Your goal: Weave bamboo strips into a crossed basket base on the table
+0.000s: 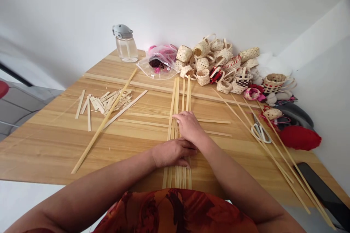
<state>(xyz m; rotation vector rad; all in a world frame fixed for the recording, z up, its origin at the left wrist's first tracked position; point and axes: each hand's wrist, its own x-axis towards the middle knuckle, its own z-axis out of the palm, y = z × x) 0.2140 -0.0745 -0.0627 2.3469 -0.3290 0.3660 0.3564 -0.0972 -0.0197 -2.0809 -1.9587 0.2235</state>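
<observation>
A: Where do the strips lie?
B: Lengthwise strips (177,94) run up the surface (49,145) in front of the person; cross strips (144,122) lie athwart them, near the right hand.

A: Fingers?
B: Right hand (189,125): forefinger reaching leftward over the crossing, grip too hidden to tell. Left hand (173,152): nearer the body, across the lengthwise strips, fingers loosely bent; cannot tell whether they pinch any.

A: Good practice here?
B: My judgement: left palm as a light weight, strips flat and parallel. Right fingertips should adjust one strip at a time, close to the crossing, cross strips kept square.

A: Risk?
B: Likely the thin strips fan out or slide if pressure lifts. Tugging from a far end could skew the lot.
</observation>
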